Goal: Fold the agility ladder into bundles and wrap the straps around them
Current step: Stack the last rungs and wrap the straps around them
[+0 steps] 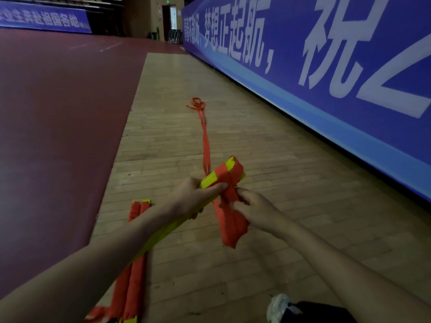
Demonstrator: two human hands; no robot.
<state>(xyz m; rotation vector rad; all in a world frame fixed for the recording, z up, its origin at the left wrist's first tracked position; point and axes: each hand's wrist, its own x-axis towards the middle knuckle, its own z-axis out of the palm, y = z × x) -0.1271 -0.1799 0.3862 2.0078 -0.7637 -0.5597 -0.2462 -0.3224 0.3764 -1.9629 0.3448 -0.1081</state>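
A bundle of yellow ladder rungs (211, 177) is held above the wooden floor, with red strap wound around its far end. My left hand (193, 197) grips the bundle from the left, thumb pressed on the strap. My right hand (254, 209) pinches a folded wad of red strap (232, 226) that hangs below the bundle. A loose red strap tail (205, 141) trails away over the floor to a tangled end (197, 104). A second bundle (130, 276), wrapped in red strap with yellow ends showing, lies on the floor under my left forearm.
A long blue banner wall (326, 66) with white characters runs along the right. Dark red court flooring (58, 113) lies left of the wooden strip (268, 159). A white shoe (279, 307) and a dark trouser leg show at the bottom right. A doorway (172, 18) stands far off.
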